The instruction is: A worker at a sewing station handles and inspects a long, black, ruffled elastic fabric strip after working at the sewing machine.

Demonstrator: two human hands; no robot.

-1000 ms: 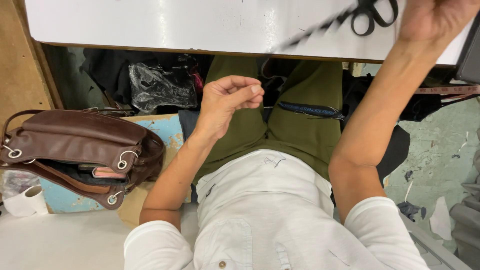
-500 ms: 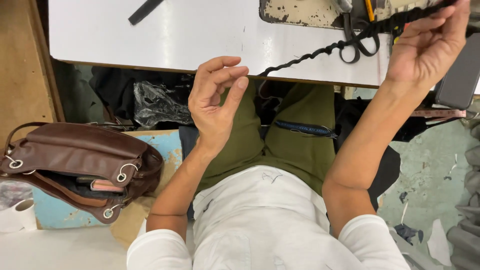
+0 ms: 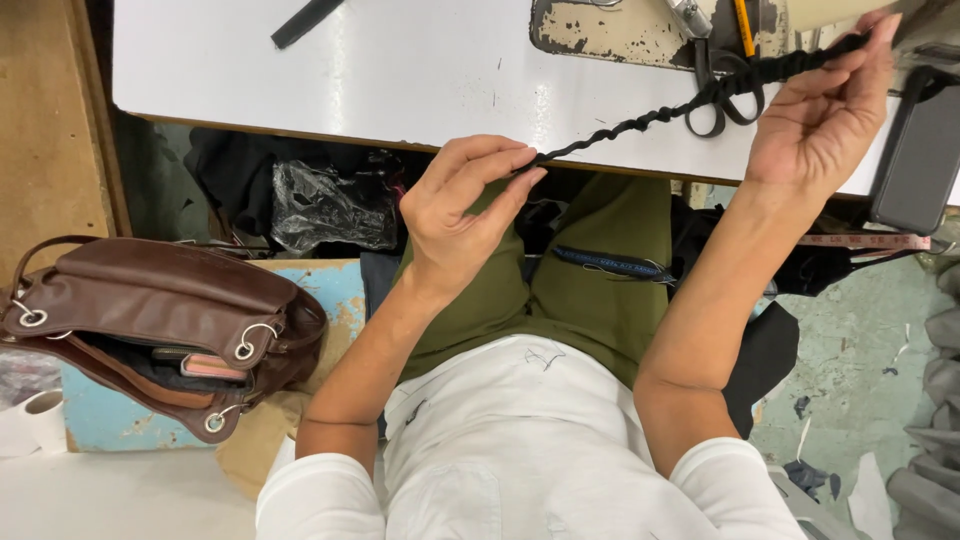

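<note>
A black twisted fabric cord [image 3: 655,118] stretches taut between my two hands above the edge of a white table [image 3: 400,70]. My left hand [image 3: 465,205] pinches the cord's near end between thumb and fingertips, over my lap in green trousers. My right hand [image 3: 825,115] grips the far end at the upper right, raised over the table. Black scissors [image 3: 720,85] lie on the table just under the cord.
A brown leather handbag [image 3: 150,320] sits open on a blue stool at my left. A dark phone [image 3: 915,150] lies at the table's right edge, a measuring tape [image 3: 860,241] hangs below it. A worn machine base [image 3: 620,30] and a black strip [image 3: 305,20] rest on the table.
The view has tilted down the table. My left hand rose from my lap and took the cord's near end; my right hand lowered, and the cord now runs straight between them.
</note>
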